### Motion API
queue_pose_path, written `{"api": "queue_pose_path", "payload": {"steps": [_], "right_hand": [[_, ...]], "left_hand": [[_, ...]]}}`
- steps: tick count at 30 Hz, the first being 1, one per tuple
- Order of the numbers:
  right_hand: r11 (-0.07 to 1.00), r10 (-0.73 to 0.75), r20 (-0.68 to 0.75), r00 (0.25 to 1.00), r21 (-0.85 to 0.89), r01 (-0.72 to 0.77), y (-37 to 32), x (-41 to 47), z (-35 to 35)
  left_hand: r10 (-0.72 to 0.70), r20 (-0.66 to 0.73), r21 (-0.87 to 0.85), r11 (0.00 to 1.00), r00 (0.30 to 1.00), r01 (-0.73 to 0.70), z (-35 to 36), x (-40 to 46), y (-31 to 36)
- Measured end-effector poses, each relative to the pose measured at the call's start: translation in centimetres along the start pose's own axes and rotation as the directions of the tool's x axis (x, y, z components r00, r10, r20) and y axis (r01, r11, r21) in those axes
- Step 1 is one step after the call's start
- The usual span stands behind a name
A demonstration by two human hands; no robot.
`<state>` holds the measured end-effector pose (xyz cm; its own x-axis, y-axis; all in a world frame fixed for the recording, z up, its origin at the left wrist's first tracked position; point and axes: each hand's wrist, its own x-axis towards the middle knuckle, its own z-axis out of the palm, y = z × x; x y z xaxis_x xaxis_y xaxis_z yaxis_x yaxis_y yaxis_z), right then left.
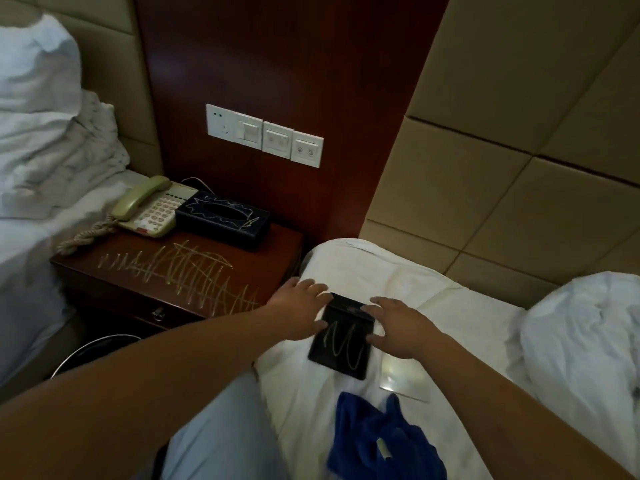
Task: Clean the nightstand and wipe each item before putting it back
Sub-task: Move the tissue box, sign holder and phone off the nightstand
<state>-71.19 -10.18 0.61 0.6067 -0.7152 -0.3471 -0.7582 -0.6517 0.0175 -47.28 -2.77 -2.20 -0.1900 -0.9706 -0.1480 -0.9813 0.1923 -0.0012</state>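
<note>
Barely started tbh: nightstand (180,271) at frame left was scribbled, phone (149,209) and tissue box (223,221) unmoved. Both hands, left (301,308) and right (398,327), fingers spread, flanked the marked black tray (343,344) lying on the bed (433,306) at center; blue cloth (374,441) lay below.

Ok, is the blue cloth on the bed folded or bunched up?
Bunched up. The blue cloth lies crumpled in uneven folds on the bed, below the black tray; neither hand touches it.

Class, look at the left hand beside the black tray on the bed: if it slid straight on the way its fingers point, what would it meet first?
Probably the black tray: the left hand points right, its fingers already at the tray's near edge on the bed. Actual contact is unclear.
</note>
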Motion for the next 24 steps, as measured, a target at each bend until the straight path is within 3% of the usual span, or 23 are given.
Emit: {"api": "queue_pose_path", "payload": {"steps": [9, 17, 24], "right_hand": [[0.989, -0.139, 0.04, 0.99, -0.048, 0.141, -8.0, 8.8, -3.4], [0.976, -0.211, 0.045, 0.976, -0.044, 0.213, -14.2, 18.6, -5.2], [0.959, -0.251, -0.033, 0.967, -0.144, 0.244, -18.2, 27.9, -6.5]], "left_hand": [[-0.255, 0.06, 0.003, 0.967, 0.965, 0.255, 1.0, -5.3, -14.4], [-0.342, 0.062, 0.019, 0.94, 0.938, 0.341, 1.9, -6.1, -24.9], [-0.367, 0.028, 0.076, 0.928, 0.93, 0.364, 3.7, -1.9, -33.2]]}}
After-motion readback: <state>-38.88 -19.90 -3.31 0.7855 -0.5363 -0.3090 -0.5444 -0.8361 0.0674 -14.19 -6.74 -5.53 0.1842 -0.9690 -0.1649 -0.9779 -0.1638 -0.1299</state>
